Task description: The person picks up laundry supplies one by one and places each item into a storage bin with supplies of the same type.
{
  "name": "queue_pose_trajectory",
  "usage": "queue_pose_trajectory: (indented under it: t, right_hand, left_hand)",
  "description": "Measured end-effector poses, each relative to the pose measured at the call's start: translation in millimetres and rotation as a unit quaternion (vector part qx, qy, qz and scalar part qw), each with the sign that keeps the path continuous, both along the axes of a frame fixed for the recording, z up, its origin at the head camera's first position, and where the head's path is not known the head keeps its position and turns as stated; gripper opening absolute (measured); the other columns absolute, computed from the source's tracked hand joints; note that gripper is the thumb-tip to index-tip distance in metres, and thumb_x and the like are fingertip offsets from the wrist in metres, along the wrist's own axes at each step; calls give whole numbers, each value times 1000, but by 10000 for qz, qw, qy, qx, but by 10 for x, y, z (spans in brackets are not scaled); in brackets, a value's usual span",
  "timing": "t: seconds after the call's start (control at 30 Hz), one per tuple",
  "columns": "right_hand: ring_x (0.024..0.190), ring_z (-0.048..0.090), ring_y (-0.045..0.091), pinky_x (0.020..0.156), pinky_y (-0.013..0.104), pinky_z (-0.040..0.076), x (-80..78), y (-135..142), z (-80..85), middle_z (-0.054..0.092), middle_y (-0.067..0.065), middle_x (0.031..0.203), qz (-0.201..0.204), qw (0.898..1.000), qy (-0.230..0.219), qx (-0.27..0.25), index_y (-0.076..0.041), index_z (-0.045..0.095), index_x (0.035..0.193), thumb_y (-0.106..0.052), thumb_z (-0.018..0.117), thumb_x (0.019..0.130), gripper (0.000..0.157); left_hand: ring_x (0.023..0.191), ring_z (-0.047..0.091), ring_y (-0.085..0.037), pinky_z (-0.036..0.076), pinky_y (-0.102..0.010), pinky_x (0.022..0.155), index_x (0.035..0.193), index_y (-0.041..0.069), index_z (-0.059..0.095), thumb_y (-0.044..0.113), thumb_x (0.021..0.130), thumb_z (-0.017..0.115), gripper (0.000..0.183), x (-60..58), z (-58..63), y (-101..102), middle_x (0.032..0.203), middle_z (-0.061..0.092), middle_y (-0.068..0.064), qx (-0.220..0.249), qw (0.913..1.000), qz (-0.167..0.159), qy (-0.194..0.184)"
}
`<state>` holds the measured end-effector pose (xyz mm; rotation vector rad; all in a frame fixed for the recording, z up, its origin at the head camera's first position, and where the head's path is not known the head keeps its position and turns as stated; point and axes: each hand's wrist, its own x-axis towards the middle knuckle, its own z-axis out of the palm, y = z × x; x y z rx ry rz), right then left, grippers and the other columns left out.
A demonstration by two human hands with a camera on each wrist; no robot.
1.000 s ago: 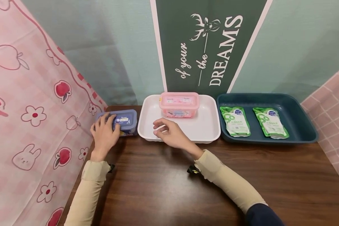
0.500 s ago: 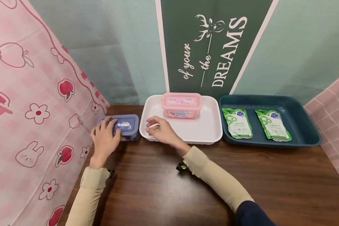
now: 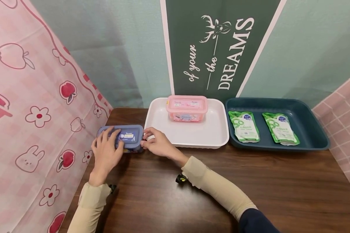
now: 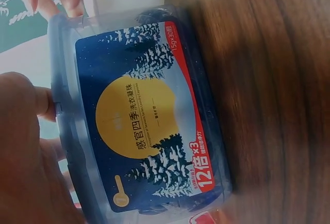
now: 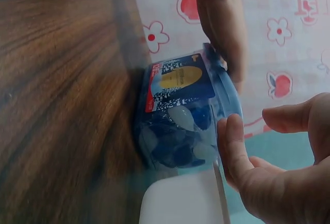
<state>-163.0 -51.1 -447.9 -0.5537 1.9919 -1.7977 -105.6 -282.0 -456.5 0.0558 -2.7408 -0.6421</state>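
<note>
A blue lidded box of laundry capsules [image 3: 129, 136] lies flat on the wooden table at the left, its moon-and-trees label facing the left wrist camera. My left hand [image 3: 108, 150] grips its left part from above, fingers over the lid and thumb toward the near edge. Fingertips of my right hand [image 3: 158, 142] touch the box's right end; in the right wrist view two fingers rest at the lid's corner [image 5: 229, 112] while the thumb stands apart from it. Blue and white capsules [image 5: 180, 136] show through the clear wall.
Right of the box stands a white tray [image 3: 189, 140] with a pink lidded box [image 3: 187, 108] in it. A dark teal tray [image 3: 312, 129] farther right holds two green-and-white pouches [image 3: 244, 127]. A pink patterned curtain [image 3: 46, 136] borders the left side; a green cloth hangs behind.
The blue box has slid toward me, with my left hand on it. My right hand has moved left from above the white tray to the box's right end.
</note>
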Motion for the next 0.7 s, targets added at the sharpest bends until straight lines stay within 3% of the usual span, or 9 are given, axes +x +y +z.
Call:
queue_pose_trajectory:
  t: [0.13, 0.37, 0.5, 0.63, 0.7]
  right_hand:
    - [97, 79, 35, 70, 24, 62, 38, -50, 3, 65, 20, 123, -18, 9998, 105, 157, 4, 55, 138, -2, 71, 98, 44]
    - [94, 77, 47, 65, 24, 61, 107, -107, -24, 63, 18, 111, -57, 9995, 217, 215, 5, 48, 141, -3, 71, 99, 49]
    - [84, 77, 45, 67, 36, 65, 165, -117, -55, 62, 13, 104, -115, 9998, 47, 184, 4, 45, 143, -4, 72, 99, 52]
    - [66, 73, 28, 74, 55, 65, 215, -127, -79, 61, 9, 99, -208, 9995, -214, 34, 4, 44, 142, -4, 73, 98, 53]
    - [61, 69, 18, 74, 59, 64, 234, -133, -92, 60, 8, 97, -229, 9994, -263, 13, 4, 44, 143, -4, 74, 98, 54]
  left_hand:
    - [145, 37, -53, 19, -76, 114, 143, 7, 63, 22, 97, 57, 48, 68, 8, 8, 161, 46, -21, -21, 10000, 4, 62]
    - [144, 37, -53, 19, -77, 112, 142, 7, 64, 21, 97, 59, 48, 195, 42, 38, 160, 46, -22, -11, 10000, 11, -51]
    - [145, 35, -55, 19, -78, 111, 143, 5, 63, 20, 96, 60, 49, 276, 104, 61, 161, 43, -23, 18, 9993, -62, -360]
    - [145, 34, -56, 20, -79, 110, 143, 5, 63, 19, 96, 63, 48, 337, 171, 66, 161, 43, -22, 45, 9982, -147, -580]
    - [144, 36, -55, 21, -78, 108, 142, 6, 64, 19, 96, 65, 48, 361, 198, 57, 160, 44, -22, 75, 9980, -178, -608]
